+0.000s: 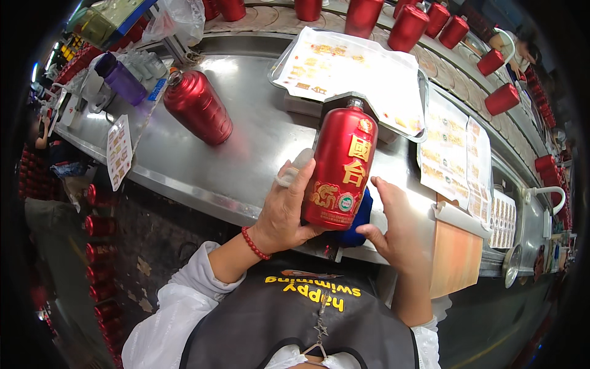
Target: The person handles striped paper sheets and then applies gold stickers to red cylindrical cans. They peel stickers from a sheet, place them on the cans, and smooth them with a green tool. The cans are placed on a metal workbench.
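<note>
A glossy red bottle (pixel 339 163) with gold characters, a gold emblem and a small green-and-white round mark tilts in front of me. My left hand (pixel 279 212) grips its left side, with pale covers on the fingers. My right hand (pixel 396 224) is open beside the lower right of the bottle, thumb and fingers apart. Behind the bottle's neck shows a dark angular holder (pixel 365 103), mostly hidden. Something blue (pixel 362 218), partly covered, lies beneath the bottle. Another red bottle (pixel 198 107), with no gold print visible, stands on the metal table to the left.
Decal sheets (pixel 326 61) lie on a tray (pixel 423 107) behind the bottle; more sheets (pixel 452 138) are at right. Beyond runs a conveyor (pixel 270 21) carrying red bottles. A purple container (pixel 123 83) stands far left. One sheet (pixel 118 150) hangs over the table's front edge.
</note>
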Demonstrator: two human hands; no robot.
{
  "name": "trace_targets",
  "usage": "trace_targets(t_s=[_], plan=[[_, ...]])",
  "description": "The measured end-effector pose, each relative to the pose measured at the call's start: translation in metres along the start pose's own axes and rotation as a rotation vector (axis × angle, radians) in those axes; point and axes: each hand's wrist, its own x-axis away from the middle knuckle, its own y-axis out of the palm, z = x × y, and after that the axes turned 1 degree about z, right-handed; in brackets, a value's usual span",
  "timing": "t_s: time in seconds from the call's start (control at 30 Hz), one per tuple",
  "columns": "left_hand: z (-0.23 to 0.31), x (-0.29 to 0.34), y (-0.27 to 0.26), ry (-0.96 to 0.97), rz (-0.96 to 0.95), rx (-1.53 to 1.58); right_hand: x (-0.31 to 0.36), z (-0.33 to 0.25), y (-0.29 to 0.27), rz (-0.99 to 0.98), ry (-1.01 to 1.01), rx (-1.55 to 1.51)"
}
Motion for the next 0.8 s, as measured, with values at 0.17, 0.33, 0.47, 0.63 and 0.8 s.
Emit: trace_targets(t_s=[0.17, 0.33, 0.47, 0.63, 0.8], plan=[[-0.011, 0.0, 0.002, 0.047, -0.035, -0.064, 0.014, 0.0, 0.032, 0.053, 0.013, 0.012], [-0.01, 0.002, 0.0, 0.012, -0.065, -0.055, 0.016, 0.0, 0.041, 0.107, 0.011, 0.037], [-0.009, 0.001, -0.001, 0.007, -0.09, -0.085, 0.016, -0.001, 0.041, 0.131, -0.015, 0.05], [-0.013, 0.003, 0.0, 0.007, -0.082, -0.092, 0.022, 0.006, 0.034, 0.084, -0.012, 0.035], [-0.005, -0.005, -0.01, 0.067, -0.078, -0.157, 0.027, 0.002, 0.034, 0.115, -0.037, 0.036]])
